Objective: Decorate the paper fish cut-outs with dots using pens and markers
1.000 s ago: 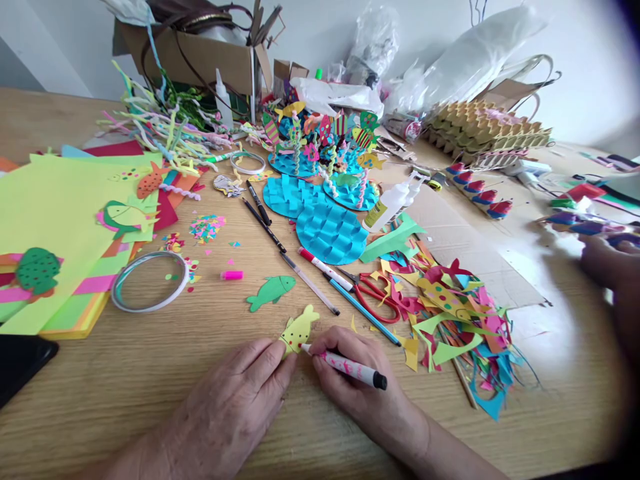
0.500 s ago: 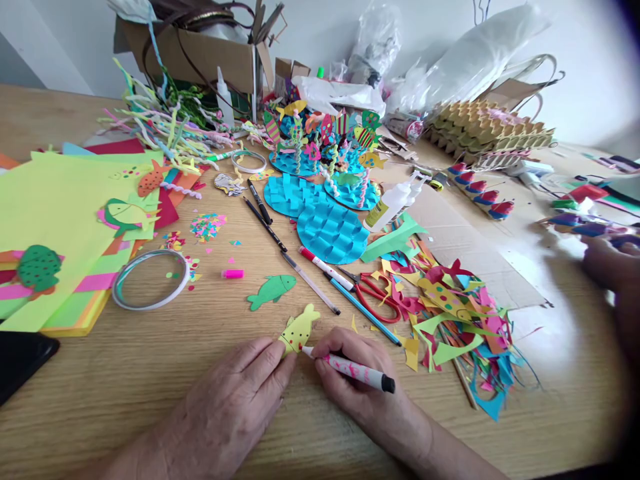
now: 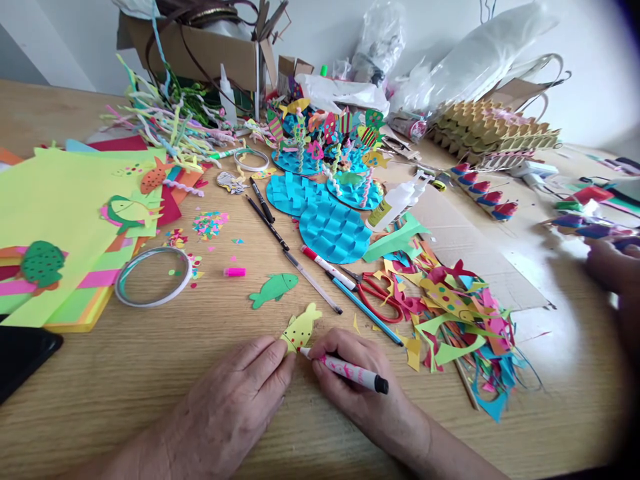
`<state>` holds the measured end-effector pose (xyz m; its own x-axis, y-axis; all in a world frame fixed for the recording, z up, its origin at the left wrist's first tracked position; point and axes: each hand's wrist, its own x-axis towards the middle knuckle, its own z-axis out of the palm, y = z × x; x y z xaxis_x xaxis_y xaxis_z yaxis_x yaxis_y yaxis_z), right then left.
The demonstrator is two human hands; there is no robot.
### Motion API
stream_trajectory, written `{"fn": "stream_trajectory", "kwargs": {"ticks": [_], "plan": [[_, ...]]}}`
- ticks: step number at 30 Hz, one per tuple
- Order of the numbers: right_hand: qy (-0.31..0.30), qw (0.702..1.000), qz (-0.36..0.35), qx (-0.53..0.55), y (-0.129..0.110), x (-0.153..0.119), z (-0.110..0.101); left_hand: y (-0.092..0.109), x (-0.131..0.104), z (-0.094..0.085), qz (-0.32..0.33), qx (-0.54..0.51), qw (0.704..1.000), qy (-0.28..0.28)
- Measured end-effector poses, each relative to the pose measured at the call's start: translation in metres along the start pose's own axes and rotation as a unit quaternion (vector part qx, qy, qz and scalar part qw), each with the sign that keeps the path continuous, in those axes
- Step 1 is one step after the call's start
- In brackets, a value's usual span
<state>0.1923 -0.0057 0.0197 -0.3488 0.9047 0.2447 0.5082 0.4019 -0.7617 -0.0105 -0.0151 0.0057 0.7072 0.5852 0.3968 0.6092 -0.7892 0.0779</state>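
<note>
A wooden table (image 3: 125, 373) is shared by both hands, and its near middle is taken up by the work. The left hand (image 3: 245, 387) is laid flat and low, its thumb and forefinger brought together on the head end of the yellow paper fish (image 3: 303, 328), which is held down there. By the right hand (image 3: 357, 370) a white-and-pink marker (image 3: 350, 372) is gripped like a pen, its dark end pointed right and slightly toward the person. The fish is placed just ahead and to the right of the left fingertips, and ahead and to the left of the right hand; its long axis is slanted, with the tail directed away and rightward. The left hand is nearer, being in contact; the right is set just beside, bridged to the fish by the marker. The pale tip is brought to the fish's near right edge, roughly crosswise to its length, close to small red spots; whether paper is touched cannot be told.
</note>
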Motion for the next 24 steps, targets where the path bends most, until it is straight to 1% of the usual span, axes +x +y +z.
{"fn": "stream_trajectory", "kwargs": {"ticks": [4, 10, 16, 21, 24], "plan": [[0.000, 1.000, -0.006, 0.002, 0.0004, 0.0001, -0.0002, 0.0010, -0.0010, -0.0009, -0.002, -0.001, 1.000, 0.003], [-0.003, 1.000, 0.012, 0.002, -0.0012, 0.0004, -0.0013, 0.0006, -0.0001, -0.0026, 0.002, 0.000, 1.000, -0.007], [-0.011, 1.000, 0.009, 0.009, -0.0010, 0.0011, -0.0017, 0.0011, 0.0012, -0.0022, -0.001, -0.004, 1.000, 0.006], [-0.004, 1.000, 0.014, 0.004, -0.0010, 0.0004, -0.0014, 0.0014, -0.0009, -0.0018, 0.003, -0.004, 1.000, -0.005], [-0.008, 1.000, 0.009, 0.006, -0.0014, 0.0000, -0.0014, 0.0011, -0.0011, -0.0015, 0.005, -0.003, 1.000, -0.002]]}}
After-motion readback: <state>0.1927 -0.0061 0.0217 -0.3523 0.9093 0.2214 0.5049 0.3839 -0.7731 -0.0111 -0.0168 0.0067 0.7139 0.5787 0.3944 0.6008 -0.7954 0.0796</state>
